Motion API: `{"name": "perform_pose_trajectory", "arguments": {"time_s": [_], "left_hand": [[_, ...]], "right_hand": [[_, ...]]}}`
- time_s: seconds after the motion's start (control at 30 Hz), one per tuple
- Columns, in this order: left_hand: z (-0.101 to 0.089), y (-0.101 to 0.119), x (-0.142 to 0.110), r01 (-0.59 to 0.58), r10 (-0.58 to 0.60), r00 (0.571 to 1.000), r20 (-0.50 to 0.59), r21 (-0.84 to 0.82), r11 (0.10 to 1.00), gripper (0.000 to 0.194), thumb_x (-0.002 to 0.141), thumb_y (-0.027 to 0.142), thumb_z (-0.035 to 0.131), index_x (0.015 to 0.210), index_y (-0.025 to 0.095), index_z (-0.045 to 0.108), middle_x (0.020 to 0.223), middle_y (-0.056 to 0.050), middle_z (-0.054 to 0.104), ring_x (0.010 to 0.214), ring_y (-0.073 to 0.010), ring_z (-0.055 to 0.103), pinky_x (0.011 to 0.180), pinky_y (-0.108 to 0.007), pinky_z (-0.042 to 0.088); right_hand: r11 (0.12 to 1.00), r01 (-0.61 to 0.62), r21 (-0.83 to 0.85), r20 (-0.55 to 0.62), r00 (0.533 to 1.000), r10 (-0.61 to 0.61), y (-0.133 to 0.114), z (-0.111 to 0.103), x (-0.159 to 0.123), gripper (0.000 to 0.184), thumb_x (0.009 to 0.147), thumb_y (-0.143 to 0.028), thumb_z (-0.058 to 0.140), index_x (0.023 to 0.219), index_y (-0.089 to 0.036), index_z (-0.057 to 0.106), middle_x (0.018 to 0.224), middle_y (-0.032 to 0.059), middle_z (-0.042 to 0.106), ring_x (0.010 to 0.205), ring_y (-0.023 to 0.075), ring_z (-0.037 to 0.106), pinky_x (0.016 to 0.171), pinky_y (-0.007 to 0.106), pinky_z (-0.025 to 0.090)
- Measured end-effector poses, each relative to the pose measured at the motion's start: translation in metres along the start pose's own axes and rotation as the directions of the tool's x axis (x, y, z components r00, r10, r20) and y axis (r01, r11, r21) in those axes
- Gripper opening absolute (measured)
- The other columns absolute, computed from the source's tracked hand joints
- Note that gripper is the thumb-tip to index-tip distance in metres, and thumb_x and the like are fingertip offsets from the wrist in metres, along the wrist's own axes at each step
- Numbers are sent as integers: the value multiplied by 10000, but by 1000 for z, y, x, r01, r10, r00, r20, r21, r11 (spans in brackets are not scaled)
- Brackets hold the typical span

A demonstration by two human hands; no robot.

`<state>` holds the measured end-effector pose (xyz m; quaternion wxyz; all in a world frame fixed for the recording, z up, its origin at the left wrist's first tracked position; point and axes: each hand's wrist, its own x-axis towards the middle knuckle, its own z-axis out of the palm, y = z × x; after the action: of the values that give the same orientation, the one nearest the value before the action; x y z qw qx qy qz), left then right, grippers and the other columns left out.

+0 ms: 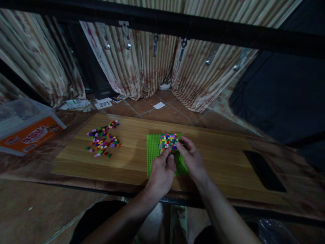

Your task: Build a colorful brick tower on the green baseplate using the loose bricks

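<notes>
Here's my block [168,139], already built up on the green plate [151,159], left hand [161,167] and right hand [193,161] curled at its near and right edges, whether pinching anything I can't tell, and a scatter of loose bricks [103,142] yet unplaced off to the left!

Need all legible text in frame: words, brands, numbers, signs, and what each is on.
Nothing is clear enough to quote.
Orange label on the plastic box: large white characters, apparently Chinese, plus smaller print; too blurred.
Code-marked paper: black code-like pattern, too small to read.
Paper pile: any print too small to read.
Multicolored brick block: no readable text.
</notes>
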<state>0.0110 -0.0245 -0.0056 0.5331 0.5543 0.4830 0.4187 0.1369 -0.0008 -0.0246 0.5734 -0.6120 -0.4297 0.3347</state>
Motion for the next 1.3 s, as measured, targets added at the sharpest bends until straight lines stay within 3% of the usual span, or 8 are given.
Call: {"name": "perform_pose_trajectory", "arguments": {"time_s": [0.27,0.6,0.73,0.87,0.93,1.03,1.13,1.3], "left_hand": [[0,1,0,-37,37,999,-16,27,999,358,865,272,468,1143,155,661,511,22,505,514,-140,476,557,-255,383],[0,1,4,48,-59,997,-46,-200,979,306,837,347,530,1019,149,675,519,31,494,474,-101,414,473,-216,307],[-13,14,12,210,-251,968,-1,-543,813,430,804,483,561,1039,128,625,541,48,473,393,-43,273,392,-183,174],[-27,26,17,332,-311,937,158,-678,656,588,788,613,519,1067,99,577,549,32,494,375,-28,237,367,-171,107],[-29,28,18,340,-300,937,179,-661,669,665,782,668,476,1130,105,547,547,18,516,369,-35,249,363,-173,93],[-26,27,18,317,-269,947,173,-615,722,766,779,739,381,1217,125,513,530,21,508,360,-48,273,359,-182,108],[-24,22,18,276,-241,961,139,-575,770,802,764,766,363,1234,138,530,516,43,461,362,-53,291,358,-193,157],[-24,12,20,213,-189,977,97,-455,865,824,715,787,418,1250,177,564,549,23,508,378,-71,346,363,-222,200]], "right_hand": [[992,-77,101,33,997,74,0,10,-4,404,664,-404,739,992,-178,671,924,49,720,834,186,645,829,368,497],[974,-140,178,1,990,142,2,15,-4,453,614,-401,773,995,-178,672,867,38,718,782,184,652,766,358,512],[982,-114,152,-17,993,118,1,6,-2,418,668,-447,732,988,-185,673,929,61,716,805,194,653,701,338,508],[993,120,-1,-134,984,-119,-9,-6,-3,330,770,-434,658,1001,-200,685,988,69,697,861,196,633,754,350,493],[962,265,-71,-66,961,-270,-20,-7,-8,220,814,-375,628,950,-221,705,977,57,684,895,192,625,788,347,488],[894,435,-111,180,893,-412,-34,-2,-20,147,851,-284,593,929,-258,715,1020,47,653,989,188,608,878,355,476],[838,524,-153,364,818,-445,-40,6,-29,175,850,-228,584,972,-275,701,1080,48,627,1051,195,582,940,385,457],[812,542,-217,426,801,-421,-37,12,-31,210,820,-152,577,928,-279,704,1104,36,619,1078,199,558,946,393,452]]}}
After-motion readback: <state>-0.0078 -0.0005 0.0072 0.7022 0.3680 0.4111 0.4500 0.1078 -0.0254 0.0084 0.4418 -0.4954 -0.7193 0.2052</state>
